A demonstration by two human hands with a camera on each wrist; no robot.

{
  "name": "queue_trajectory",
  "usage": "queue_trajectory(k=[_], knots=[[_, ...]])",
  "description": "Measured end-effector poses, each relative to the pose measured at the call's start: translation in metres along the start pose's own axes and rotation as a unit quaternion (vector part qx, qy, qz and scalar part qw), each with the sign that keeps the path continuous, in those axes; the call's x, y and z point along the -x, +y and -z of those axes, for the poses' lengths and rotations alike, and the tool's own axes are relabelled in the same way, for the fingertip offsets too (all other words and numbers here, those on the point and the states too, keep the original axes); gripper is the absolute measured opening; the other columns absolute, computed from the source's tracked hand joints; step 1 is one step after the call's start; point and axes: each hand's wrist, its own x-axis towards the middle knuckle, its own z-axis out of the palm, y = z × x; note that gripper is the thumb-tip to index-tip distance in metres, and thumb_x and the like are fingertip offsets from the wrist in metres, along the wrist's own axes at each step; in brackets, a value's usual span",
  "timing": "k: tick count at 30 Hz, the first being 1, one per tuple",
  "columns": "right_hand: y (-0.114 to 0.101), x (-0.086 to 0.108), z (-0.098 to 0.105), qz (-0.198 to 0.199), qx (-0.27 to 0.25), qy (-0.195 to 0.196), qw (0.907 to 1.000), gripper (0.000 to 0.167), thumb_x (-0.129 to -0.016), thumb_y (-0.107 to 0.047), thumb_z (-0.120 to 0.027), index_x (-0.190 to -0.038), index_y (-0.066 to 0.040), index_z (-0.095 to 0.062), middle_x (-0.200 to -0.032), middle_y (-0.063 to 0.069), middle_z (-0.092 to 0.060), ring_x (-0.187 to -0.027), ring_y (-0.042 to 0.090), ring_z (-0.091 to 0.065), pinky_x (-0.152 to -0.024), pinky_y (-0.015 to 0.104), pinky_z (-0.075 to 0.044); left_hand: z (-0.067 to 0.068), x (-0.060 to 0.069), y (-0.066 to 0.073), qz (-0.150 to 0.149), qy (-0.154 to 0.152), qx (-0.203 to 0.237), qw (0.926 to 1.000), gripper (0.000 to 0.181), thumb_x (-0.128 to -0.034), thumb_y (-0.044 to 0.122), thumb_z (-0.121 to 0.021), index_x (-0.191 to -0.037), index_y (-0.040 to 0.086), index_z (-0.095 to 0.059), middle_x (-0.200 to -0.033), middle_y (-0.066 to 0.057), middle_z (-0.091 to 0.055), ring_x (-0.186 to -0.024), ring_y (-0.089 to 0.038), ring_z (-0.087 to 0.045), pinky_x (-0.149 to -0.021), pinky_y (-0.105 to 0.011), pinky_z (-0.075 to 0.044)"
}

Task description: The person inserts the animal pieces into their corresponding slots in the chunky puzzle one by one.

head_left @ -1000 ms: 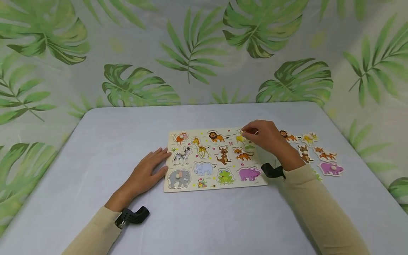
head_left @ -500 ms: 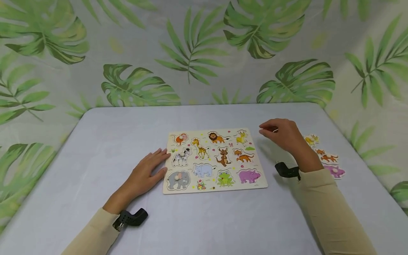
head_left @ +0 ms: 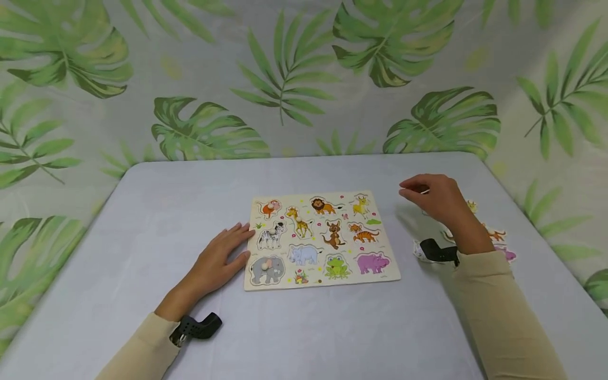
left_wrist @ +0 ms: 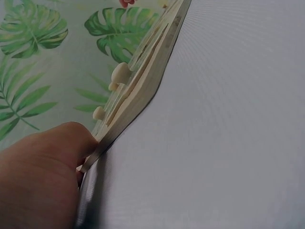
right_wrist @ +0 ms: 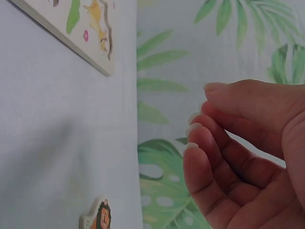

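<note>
A wooden animal puzzle board lies flat on the white table. Knobbed pieces sit in it at its left, such as the elephant, the zebra and the giraffe. My left hand lies along the board's left edge with its fingers extended; the thumb touches the edge in the left wrist view. To the right of the board, my right hand hovers above loose pieces. Its fingers are loosely bent, thumb close to the forefinger, and nothing shows between them in the right wrist view. Below it there lies a lion piece.
Loose pieces at the right are partly hidden by the right arm: a purple hippo, a tiger and a pale grey one. A leaf-print cloth hangs behind the table.
My right hand has moved from the board's upper right corner rightward, over the loose pieces. The left hand has stayed at the board's left edge.
</note>
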Motion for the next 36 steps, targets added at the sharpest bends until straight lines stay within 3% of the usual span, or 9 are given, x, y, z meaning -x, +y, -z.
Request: queue_trajectory(k=[12, 23, 36], knots=[[0.015, 0.005, 0.008, -0.033, -0.012, -0.002, 0.9994, 0.036, -0.093, -0.033, -0.064, -0.116, -0.005, -0.069, -0.098, 0.016, -0.070, -0.078, 0.030, -0.066, -0.056, 0.031, -0.050, -0.001, 0.005, 0.003, 0.012, -0.009, 0.001, 0.9999, 0.050, -0.0964, 0.027, -0.058, -0.143, 0.013, -0.048, -0.152, -0.005, -0.038, -0.144, -0.026, -0.026, -0.119, -0.046, -0.016], [0.022, 0.005, 0.014, -0.041, 0.009, 0.009, 0.9991, 0.040, -0.094, -0.037, -0.062, -0.117, -0.005, -0.068, -0.106, 0.019, -0.068, -0.094, 0.032, -0.060, -0.065, 0.035, -0.049, 0.000, 0.001, 0.001, 0.004, -0.006, -0.003, 1.0000, 0.050, -0.0969, 0.028, -0.057, -0.143, 0.013, -0.047, -0.152, -0.005, -0.038, -0.144, -0.025, -0.026, -0.119, -0.045, -0.016], [0.032, 0.001, 0.015, -0.057, -0.003, 0.003, 0.9984, 0.043, -0.094, -0.040, -0.061, -0.118, -0.004, -0.068, -0.108, 0.020, -0.066, -0.095, 0.032, -0.058, -0.063, 0.033, -0.049, 0.002, -0.001, 0.001, 0.008, -0.006, -0.005, 0.9999, 0.050, -0.0966, 0.027, -0.057, -0.143, 0.012, -0.047, -0.152, -0.006, -0.038, -0.144, -0.026, -0.027, -0.119, -0.046, -0.017]])
